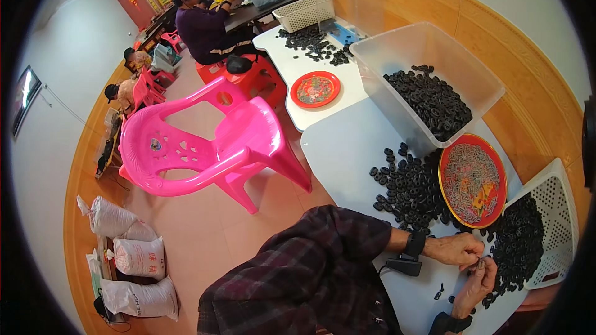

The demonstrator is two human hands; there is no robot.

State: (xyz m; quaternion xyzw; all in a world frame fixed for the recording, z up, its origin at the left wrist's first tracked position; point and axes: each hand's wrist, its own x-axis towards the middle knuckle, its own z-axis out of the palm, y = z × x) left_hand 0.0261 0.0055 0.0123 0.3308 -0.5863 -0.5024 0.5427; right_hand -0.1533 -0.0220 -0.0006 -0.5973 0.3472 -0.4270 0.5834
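Note:
My left hand (457, 249) and my right hand (478, 284) meet over the near end of the pale table (335, 142). Both have their fingertips pinched together, and what lies between them is too small and hidden to make out. Just beyond them is a red round tray (448, 201) of small silvery metal pins. Small black oval pieces form one heap (406, 189) left of the tray and another heap (518, 242) spilling from a white perforated basket (562, 236) on the right. A few loose pieces (439, 291) lie left of my right hand.
A clear plastic bin (397, 93) of black pieces stands farther along the table. Beyond it are another red tray (315, 89) and a white basket (304, 12). A pink chair (186, 149) stands to the left, near stacked sacks (139, 257). A person in purple (202, 31) sits farther off.

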